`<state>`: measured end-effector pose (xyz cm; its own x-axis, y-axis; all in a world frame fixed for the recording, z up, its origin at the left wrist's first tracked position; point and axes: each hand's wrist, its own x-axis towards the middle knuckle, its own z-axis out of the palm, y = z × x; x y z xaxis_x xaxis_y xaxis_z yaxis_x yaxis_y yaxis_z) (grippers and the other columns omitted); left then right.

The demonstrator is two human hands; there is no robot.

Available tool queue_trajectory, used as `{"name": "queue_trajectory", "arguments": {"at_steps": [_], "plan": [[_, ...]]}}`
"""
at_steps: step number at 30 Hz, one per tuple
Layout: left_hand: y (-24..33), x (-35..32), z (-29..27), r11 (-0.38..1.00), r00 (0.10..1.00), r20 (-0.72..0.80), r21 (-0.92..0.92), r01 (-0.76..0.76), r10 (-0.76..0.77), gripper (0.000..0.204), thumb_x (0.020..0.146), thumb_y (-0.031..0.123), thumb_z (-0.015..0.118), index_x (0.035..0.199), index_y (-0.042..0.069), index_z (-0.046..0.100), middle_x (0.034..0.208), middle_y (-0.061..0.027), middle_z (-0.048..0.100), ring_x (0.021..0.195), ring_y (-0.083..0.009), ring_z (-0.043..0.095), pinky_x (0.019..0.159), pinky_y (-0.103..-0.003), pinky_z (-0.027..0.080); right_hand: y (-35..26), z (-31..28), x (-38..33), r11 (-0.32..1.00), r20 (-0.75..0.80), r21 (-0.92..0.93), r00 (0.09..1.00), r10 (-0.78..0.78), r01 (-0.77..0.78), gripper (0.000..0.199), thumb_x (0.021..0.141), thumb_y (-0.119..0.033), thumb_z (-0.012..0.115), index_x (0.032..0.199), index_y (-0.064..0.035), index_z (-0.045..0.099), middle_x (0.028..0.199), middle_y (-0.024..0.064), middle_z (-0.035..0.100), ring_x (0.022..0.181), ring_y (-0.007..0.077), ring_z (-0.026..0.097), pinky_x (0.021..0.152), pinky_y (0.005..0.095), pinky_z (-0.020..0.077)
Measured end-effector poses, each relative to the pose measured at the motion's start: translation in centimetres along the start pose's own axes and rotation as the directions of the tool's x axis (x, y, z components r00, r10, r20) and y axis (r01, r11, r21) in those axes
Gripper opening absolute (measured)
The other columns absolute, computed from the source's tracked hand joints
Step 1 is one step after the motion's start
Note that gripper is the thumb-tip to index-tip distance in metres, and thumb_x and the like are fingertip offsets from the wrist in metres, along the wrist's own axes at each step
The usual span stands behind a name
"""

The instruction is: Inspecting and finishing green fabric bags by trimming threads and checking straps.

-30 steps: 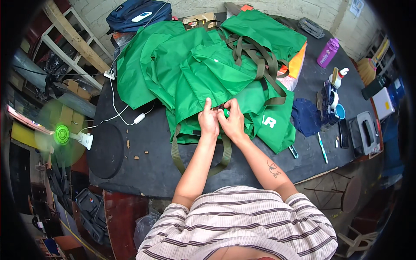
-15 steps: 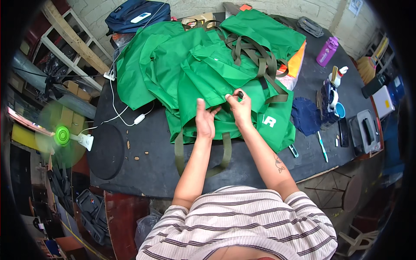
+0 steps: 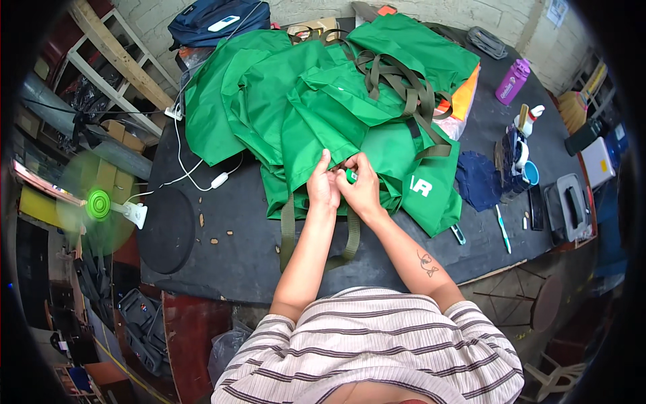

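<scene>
A person in a striped shirt (image 3: 370, 337) is holding both bare hands close together at the near edge of a green bag (image 3: 323, 131), which is lying in a heap of green fabric on a black table (image 3: 235, 259). The right hand (image 3: 363, 192) is grasping a small green object (image 3: 351, 176) between its thumb and curled fingers; the hand is hiding much of the object, so its exact kind is impossible to tell. The left hand (image 3: 324, 191) is resting just beside it, thumb pointing upward at the bag's edge and fingers bending toward the right hand; whether those fingers are gripping the fabric, one cannot tell.

An olive strap (image 3: 286, 225) is looping out toward the person near the left forearm, while more webbing (image 3: 404, 81) is lying tangled on top of the heap. White lettering (image 3: 421, 187) is showing on the fabric to the right of the hands.

Farther right, a dark blue cloth (image 3: 479, 178) is lying near a blue cup (image 3: 530, 174), and a purple bottle (image 3: 513, 81) is standing toward the back. At the left, a green fan (image 3: 98, 205) is spinning, its blades blurring, near a round black disc (image 3: 167, 232) lying on the tabletop. Behind the heap, a blue backpack (image 3: 195, 28) is sitting against a pale block wall (image 3: 145, 23).
</scene>
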<state>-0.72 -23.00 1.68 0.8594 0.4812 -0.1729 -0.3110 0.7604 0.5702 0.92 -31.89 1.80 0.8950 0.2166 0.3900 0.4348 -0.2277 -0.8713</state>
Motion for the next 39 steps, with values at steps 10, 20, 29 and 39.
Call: {"name": "queue_trajectory", "arguments": {"at_steps": [10,20,29,39], "plan": [[0.3,-0.3,0.1,1.0,1.0,-0.023,0.013,0.001,-0.001,0.029,0.093,0.024,0.061,0.111,0.002,0.056,0.103,-0.0088,0.062,0.092,-0.0201,0.058,0.081,-0.033,0.049,-0.1,0.1,0.0,0.998,0.011,0.064,1.0,-0.022,0.021,0.027,0.075,-0.013,0.067,0.09,-0.0012,0.048,0.083,0.0141,0.057,0.075,0.0289,0.059,0.068,0.0394,0.0486],[4.7,-1.5,-0.6,0.984,0.898,0.414,-0.154,-0.093,0.15,0.047,0.1,0.039,0.041,0.13,0.004,0.049,0.13,-0.0154,0.055,0.125,-0.0321,0.046,0.105,-0.048,0.035,-4.1,-6.9,-1.2,0.957,-0.031,0.173,0.972,-0.232,0.233,0.027,0.079,-0.012,0.069,0.099,-0.0022,0.053,0.09,0.0104,0.054,0.08,0.0208,0.054,0.071,0.0319,0.0455],[14.5,-5.2,-6.3,0.944,1.0,0.025,-0.33,-0.01,0.019,0.071,0.091,0.056,0.051,0.139,0.004,0.039,0.14,-0.0136,0.045,0.126,-0.0313,0.044,0.107,-0.048,0.034,8.5,-22.7,-3.9,0.93,-0.511,-0.322,0.859,-0.012,-0.178,0.02,0.084,-0.013,0.064,0.097,-0.0026,0.053,0.089,0.0073,0.054,0.083,0.0215,0.052,0.079,0.0325,0.0425],[17.8,-6.3,-6.5,0.853,0.98,0.126,0.483,-0.196,0.153,0.036,0.094,0.015,0.056,0.126,-0.001,0.05,0.117,-0.009,0.062,0.102,-0.0175,0.061,0.088,-0.031,0.047,3.4,-17.6,-0.8,0.79,-0.106,-0.584,0.948,-0.301,0.186,0.032,0.073,-0.013,0.072,0.103,-0.0057,0.062,0.103,0.0129,0.058,0.105,0.0319,0.052,0.091,0.0425,0.0389]]}}
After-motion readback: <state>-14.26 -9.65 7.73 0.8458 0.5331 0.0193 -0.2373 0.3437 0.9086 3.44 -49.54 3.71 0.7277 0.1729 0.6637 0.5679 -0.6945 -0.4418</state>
